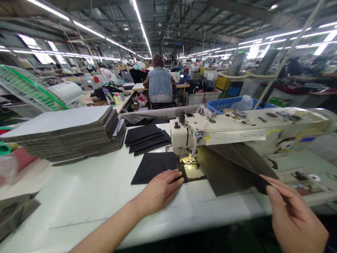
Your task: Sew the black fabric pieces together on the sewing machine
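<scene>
Two hands were busy at the sewing machine (237, 130). The left hand (160, 189) lay flat with its fingers loosely spread, pressing the black fabric piece (155, 167) onto the table (92, 196) just beside the presser foot. The right hand (292, 214) pinched the corner of the dark gray sheet (231, 168), which was lifted up under the machine arm. A pile of black pieces (147, 138) sat behind.

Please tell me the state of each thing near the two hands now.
left hand: open, flat on black fabric piece
right hand: pinching corner of grey sheet
black fabric piece: lying flat, edge at sewing machine
grey sheet: doubled, right corner lifted
black cut pieces: stacked, fanned, untouched
</scene>
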The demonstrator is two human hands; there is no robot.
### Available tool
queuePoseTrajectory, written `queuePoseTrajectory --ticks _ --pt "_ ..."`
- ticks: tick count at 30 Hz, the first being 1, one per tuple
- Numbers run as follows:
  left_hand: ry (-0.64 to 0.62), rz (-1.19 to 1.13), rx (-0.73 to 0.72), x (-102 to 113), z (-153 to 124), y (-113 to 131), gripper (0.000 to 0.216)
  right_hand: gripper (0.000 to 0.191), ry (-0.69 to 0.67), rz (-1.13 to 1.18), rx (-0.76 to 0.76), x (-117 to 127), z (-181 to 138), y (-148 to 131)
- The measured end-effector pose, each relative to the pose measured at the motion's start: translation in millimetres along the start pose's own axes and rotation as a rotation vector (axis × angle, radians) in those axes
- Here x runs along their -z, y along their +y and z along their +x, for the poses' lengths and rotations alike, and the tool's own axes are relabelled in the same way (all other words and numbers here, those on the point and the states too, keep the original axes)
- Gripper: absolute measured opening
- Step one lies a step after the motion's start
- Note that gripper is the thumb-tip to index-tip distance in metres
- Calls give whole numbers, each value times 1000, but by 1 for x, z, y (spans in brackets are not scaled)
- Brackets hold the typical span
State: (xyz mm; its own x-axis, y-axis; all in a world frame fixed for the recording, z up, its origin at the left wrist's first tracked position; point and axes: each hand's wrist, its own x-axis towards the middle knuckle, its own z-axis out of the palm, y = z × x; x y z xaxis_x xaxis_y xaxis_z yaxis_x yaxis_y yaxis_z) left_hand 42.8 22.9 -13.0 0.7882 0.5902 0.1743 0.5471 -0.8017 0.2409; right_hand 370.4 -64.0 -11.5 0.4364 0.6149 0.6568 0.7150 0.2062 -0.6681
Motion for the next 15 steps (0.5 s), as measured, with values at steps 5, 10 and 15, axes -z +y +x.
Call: queuePoseTrajectory --ticks 5,10,15 --pt "-15 16 7 0 6 -14 40 18 69 4 26 1 -2 -11" --pt "-29 45 27 1 13 -26 39 15 112 33 39 2 0 -19" --pt "-16 53 26 1 20 -39 40 12 102 32 68 1 0 -18"
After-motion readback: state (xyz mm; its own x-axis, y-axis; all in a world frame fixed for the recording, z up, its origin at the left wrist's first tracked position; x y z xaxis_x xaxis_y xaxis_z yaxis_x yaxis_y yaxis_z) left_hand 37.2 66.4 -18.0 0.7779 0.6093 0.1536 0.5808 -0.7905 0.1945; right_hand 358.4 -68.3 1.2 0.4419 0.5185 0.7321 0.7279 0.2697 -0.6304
